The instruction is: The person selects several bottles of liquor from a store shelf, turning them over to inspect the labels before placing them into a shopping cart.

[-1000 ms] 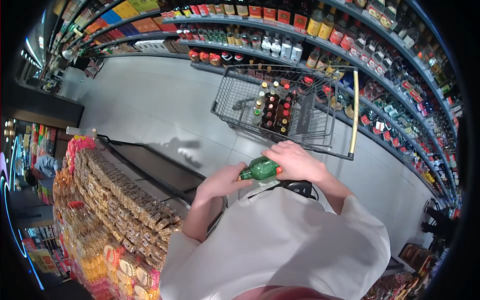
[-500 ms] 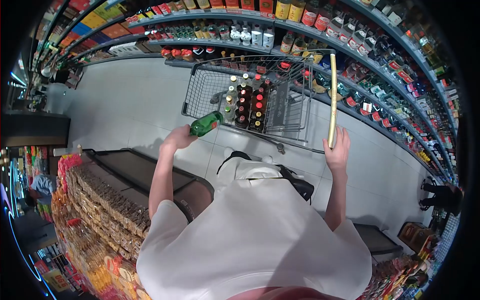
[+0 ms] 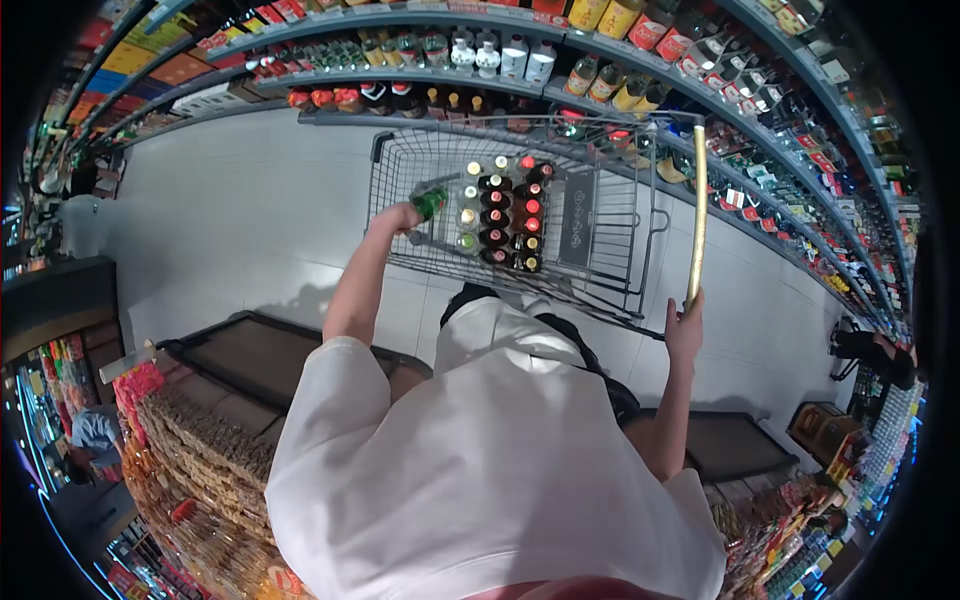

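Observation:
My left hand (image 3: 398,217) grips a green bottle (image 3: 431,202) and holds it inside the wire shopping cart (image 3: 610,215), just left of the rows of bottles (image 3: 500,215) standing in it. My right hand (image 3: 685,320) is closed around the near end of the cart's yellow handle bar (image 3: 697,205). My white shirt fills the lower middle of the view.
Shelves of bottles and jars (image 3: 500,55) curve along the far side and right of the aisle. A low dark display stand (image 3: 255,355) with stacked packaged snacks (image 3: 190,450) is at my left. Grey tiled floor (image 3: 230,210) lies left of the cart. A person (image 3: 95,435) stands far left.
My left hand has carried the green bottle from near my chest out over the cart's rim and down into the basket. My right hand left the bottle and took the cart handle.

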`<state>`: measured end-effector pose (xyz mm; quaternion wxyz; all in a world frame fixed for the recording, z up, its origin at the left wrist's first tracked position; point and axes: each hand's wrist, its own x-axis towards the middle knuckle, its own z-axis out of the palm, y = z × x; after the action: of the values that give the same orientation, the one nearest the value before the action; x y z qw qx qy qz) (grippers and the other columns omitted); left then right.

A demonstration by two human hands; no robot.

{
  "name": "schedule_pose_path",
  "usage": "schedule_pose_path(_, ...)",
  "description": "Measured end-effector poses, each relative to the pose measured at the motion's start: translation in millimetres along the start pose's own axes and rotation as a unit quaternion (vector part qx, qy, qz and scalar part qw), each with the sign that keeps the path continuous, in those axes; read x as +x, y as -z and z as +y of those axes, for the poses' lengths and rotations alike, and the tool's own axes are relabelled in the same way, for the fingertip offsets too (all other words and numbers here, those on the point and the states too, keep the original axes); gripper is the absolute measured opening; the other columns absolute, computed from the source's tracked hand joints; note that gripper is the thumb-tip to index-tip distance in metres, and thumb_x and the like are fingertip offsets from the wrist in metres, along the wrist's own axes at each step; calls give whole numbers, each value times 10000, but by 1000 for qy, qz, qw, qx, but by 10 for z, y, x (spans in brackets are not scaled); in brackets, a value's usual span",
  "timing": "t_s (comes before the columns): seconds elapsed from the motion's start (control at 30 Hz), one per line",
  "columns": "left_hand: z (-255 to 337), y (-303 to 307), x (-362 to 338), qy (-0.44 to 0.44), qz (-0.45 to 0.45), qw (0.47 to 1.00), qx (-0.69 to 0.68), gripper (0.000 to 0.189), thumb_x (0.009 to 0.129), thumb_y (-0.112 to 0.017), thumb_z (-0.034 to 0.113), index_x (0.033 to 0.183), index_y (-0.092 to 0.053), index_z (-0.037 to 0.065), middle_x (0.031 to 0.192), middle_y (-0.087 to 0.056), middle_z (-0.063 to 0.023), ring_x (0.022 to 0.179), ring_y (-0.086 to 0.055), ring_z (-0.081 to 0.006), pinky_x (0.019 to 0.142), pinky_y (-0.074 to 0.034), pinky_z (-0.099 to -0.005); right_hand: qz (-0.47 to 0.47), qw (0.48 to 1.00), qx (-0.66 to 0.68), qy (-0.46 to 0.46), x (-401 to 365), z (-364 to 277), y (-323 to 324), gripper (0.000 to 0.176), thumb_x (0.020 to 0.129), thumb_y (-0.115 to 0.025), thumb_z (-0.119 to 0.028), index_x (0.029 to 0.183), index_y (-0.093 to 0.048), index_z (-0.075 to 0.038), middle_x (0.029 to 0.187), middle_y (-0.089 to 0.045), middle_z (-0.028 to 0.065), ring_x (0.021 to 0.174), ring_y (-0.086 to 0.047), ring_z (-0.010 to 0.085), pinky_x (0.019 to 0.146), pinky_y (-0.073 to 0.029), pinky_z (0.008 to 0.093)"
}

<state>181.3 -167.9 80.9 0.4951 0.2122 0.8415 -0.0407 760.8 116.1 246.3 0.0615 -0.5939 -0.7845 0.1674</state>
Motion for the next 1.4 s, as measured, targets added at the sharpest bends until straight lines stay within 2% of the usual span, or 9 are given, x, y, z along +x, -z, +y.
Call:
schedule_pose_path(0.07, 99, -9, 14, 8, 1, 1000, -13, 264, 846, -617, 268, 856, -725, 28, 821, -723, -137, 739, -690, -285, 688, -530, -420, 10, 997, -31, -70, -45, -122, -12, 612, 994, -662, -328, 1512, -381, -163, 1124, -733, 166, 923, -742, 363, 790, -557, 506)
schedule_pose_path(0.1, 15, -103, 322, 14, -16, 999, 46, 246, 831, -624, 194, 956, -765, 36, 899, -753, -163, 828, -729, -309, 731, -538, -437, 0, 996, -46, -76, -60, -148, -18, 612, 994, -662, -328, 1512, -381, -163, 1124, -733, 166, 923, -742, 363, 790, -557, 506)
schedule_pose_path(0.2, 53, -165, 494, -6, -63, 991, 116, 333, 829, -652, 160, 1127, -767, 69, 1087, -766, -168, 1035, -742, -302, 839, -565, -426, 33, 989, -116, -81, -40, -122, -85, 602, 982, -653, -313, 1502, -383, -173, 1048, -739, 136, 922, -732, 375, 790, -554, 514)
schedule_pose_path(0.27, 66, -289, 536, -3, -35, 985, 168, 436, 844, -661, 170, 1271, -725, 104, 1294, -720, -134, 1213, -689, -283, 962, -561, -410, 31, 989, -115, -84, -44, -176, -83, 591, 982, -648, -306, 1495, -386, -171, 1036, -739, 135, 916, -729, 380, 788, -552, 517)
schedule_pose_path(0.37, 169, -271, 414, -5, -56, 990, 129, 408, 877, -603, 197, 1228, -721, 26, 1292, -708, -190, 1229, -675, -320, 978, -547, -425, 39, 989, -117, -84, -45, -163, -99, 570, 982, -639, -295, 1479, -394, -166, 1020, -737, 134, 901, -725, 382, 784, -549, 521)
schedule_pose_path(0.57, 156, -507, 520, 15, -29, 984, 175, 445, 945, -564, 206, 1358, -676, 81, 1437, -635, -151, 1354, -593, -307, 1084, -503, -428, 50, 986, -134, -87, -18, -169, -156, 530, 982, -625, -291, 1446, -415, -146, 1008, -734, 131, 891, -723, 380, 786, -546, 523)
schedule_pose_path(0.77, 132, -627, 695, -23, -20, 987, 158, 429, 972, -557, 252, 1331, -695, 64, 1435, -640, -143, 1352, -598, -291, 1098, -496, -375, 56, 983, -145, -96, -23, -206, -143, 505, 977, -623, -279, 1423, -431, -139, 1000, -728, 126, 864, -724, 373, 764, -546, 526)
schedule_pose_path(0.93, 382, -515, 608, -44, -30, 978, 204, 384, 979, -517, 258, 1291, -728, 180, 1405, -669, -67, 1319, -623, -256, 1072, -517, -383, 70, 981, -158, -84, -26, -169, -163, 496, 973, -628, -282, 1408, -440, -137, 982, -721, 115, 837, -723, 364, 737, -543, 523)
schedule_pose_path(1.4, 433, -652, 524, -40, 22, 984, 171, 384, 970, -581, 297, 1314, -666, 149, 1326, -696, -143, 1231, -672, -316, 1024, -549, -426, 75, 985, -126, -87, -36, -156, -155, 469, 973, -614, -294, 1398, -476, -151, 975, -720, 112, 817, -720, 348, 737, -547, 509)
